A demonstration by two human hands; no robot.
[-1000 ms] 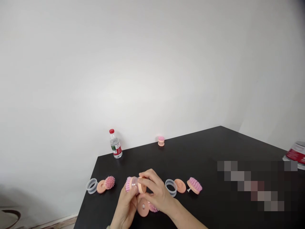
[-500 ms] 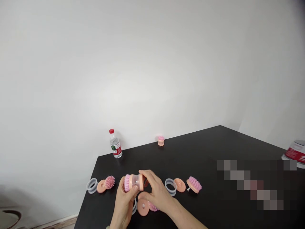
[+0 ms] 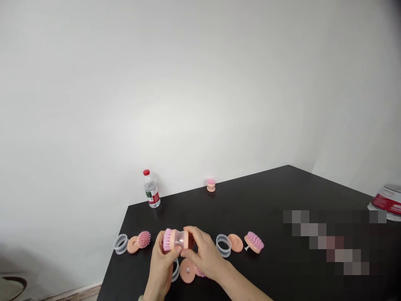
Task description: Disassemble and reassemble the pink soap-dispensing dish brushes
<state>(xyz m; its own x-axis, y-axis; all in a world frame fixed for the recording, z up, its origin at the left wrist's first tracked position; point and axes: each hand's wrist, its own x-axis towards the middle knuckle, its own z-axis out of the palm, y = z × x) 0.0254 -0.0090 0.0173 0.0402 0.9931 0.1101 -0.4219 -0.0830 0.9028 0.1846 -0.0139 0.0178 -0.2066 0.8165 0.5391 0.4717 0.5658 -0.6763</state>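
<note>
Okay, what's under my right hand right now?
Below your right hand, pink bristles poke out beside a peach disc on the black table. Your hand covers whatever else is there, so I can't see it.

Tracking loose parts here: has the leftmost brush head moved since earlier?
No; the leftmost brush head shows no shift relative to the black table.
</note>
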